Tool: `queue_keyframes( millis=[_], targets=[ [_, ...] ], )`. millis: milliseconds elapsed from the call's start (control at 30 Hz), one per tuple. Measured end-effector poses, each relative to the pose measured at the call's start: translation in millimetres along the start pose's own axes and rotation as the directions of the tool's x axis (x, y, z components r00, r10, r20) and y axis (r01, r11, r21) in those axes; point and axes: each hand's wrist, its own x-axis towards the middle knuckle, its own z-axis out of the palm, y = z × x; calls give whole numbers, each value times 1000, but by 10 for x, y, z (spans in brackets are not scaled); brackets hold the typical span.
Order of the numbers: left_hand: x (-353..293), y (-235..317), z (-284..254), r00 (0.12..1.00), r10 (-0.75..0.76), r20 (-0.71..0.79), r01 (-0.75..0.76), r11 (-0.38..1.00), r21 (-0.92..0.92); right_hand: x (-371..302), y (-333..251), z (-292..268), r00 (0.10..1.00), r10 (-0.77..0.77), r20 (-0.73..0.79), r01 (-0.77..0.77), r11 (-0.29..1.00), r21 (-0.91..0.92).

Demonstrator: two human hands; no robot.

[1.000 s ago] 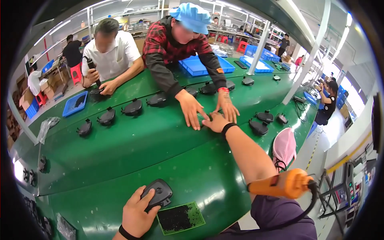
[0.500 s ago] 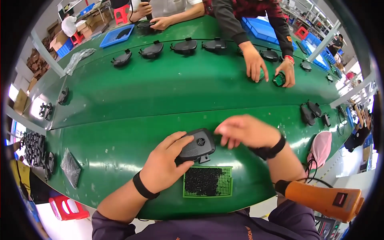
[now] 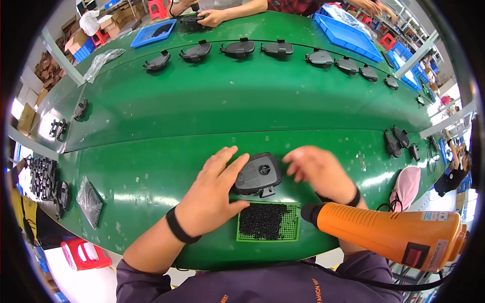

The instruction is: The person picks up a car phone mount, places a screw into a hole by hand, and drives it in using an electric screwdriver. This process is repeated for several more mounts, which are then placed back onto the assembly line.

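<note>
A dark grey, rounded device housing (image 3: 255, 177) with a round black fitting and a grille of small holes lies on the green table (image 3: 166, 121) in front of me. My left hand (image 3: 214, 189) is at its left side, fingers spread and stretched out; whether the fingertips touch its edge is hard to see. Right of the housing, apart from it, hovers my right hand (image 3: 323, 174), its bent fingers smeared by motion. Just nearer to me is a green perforated tray (image 3: 290, 222) of tiny black parts. An orange power tool (image 3: 374, 227) with a black tip reaches in from the right.
Similar housings (image 3: 237, 48) stand in a row across the far side. Several black parts (image 3: 393, 144) and a pink cloth item (image 3: 405, 187) lie at right. Clear bags (image 3: 90, 202) and piled black parts (image 3: 44, 177) are at left. A co-worker's hand (image 3: 212, 18) works beyond.
My left hand has loosened from the housing, its fingers stretching out. The orange tool looks larger and farther left. The co-worker's hands at far right have withdrawn, leaving more housings in the row.
</note>
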Motion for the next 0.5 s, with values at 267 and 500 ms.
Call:
queue_keyframes(
  millis=[267, 500],
  targets=[
    [-303, 453, 332, 953, 159, 257, -215, 953, 211, -1149, -459, -270, 646, -756, -108, 760, 622, 189],
    [-358, 320, 448, 957, 157, 244, -231, 922, 312, -1287, -388, -163, 535, -714, -452, 825, 556, 98]
  ],
)
